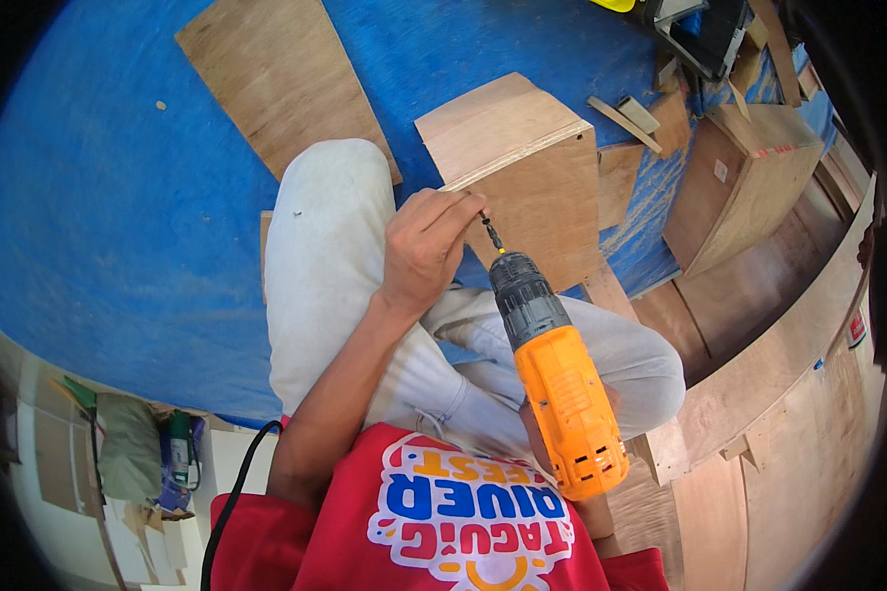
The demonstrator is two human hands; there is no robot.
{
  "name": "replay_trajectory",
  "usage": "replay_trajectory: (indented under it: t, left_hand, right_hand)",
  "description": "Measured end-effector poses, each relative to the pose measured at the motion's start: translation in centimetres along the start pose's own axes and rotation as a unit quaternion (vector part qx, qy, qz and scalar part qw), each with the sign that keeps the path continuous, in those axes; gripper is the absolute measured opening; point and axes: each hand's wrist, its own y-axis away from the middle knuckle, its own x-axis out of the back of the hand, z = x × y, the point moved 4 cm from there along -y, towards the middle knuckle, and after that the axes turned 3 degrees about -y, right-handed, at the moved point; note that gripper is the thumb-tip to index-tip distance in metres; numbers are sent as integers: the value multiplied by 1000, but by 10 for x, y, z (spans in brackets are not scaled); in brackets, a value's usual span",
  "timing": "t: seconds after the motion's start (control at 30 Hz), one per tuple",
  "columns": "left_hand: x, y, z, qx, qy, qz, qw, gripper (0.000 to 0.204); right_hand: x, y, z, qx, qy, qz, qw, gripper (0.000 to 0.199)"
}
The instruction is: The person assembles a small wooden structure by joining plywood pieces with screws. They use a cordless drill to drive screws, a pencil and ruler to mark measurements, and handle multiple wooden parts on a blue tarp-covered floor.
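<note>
An orange and black cordless drill [567,394] points away from me, its dark bit [493,233] reaching to the edge of a plywood box [547,202]. Behind the drill body, my right hand [534,431] is mostly hidden, closed around the drill's grip from below. My left hand [429,241] rests at the near left edge of the box. Its thumb and fingers are pinched together just by the bit's tip; what small thing they hold there is too small to make out.
A flat plywood panel [286,79] lies on the blue tarp [118,246] beyond my left knee. Another plywood box [744,182] stands at the right, near wood offcuts [624,123] and long boards [788,394]. My crossed legs are close under the drill.
</note>
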Motion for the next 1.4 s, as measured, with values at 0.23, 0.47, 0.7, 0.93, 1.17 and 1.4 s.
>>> replay_trajectory:
  t: [0.23, 0.47, 0.7, 0.93, 1.17, 1.4]
  left_hand:
    - [-1, 2, -4, 0, -1, -9, 1000, 27]
    - [-2, 5, -7, 2, 22, 9, 1000, 29]
    - [-3, 7, -9, -11, 19, 29, 999, 30]
    - [-4, 6, -9, -16, 14, 35, 999, 28]
    - [-4, 5, -8, -16, 12, 39, 999, 25]
    - [-5, 3, -8, -21, 13, 39, 999, 23]
  right_hand:
    - [5, -8, -3, -3, -27, -7, 1000, 31]
    - [8, -13, -10, -5, -40, -24, 999, 33]
    - [9, -13, -10, -51, -69, -48, 995, 37]
    - [12, -13, -10, -64, -107, -51, 991, 42]
    - [13, -16, -14, -76, -140, -54, 986, 45]
    - [13, -16, -13, -159, -206, -55, 964, 44]
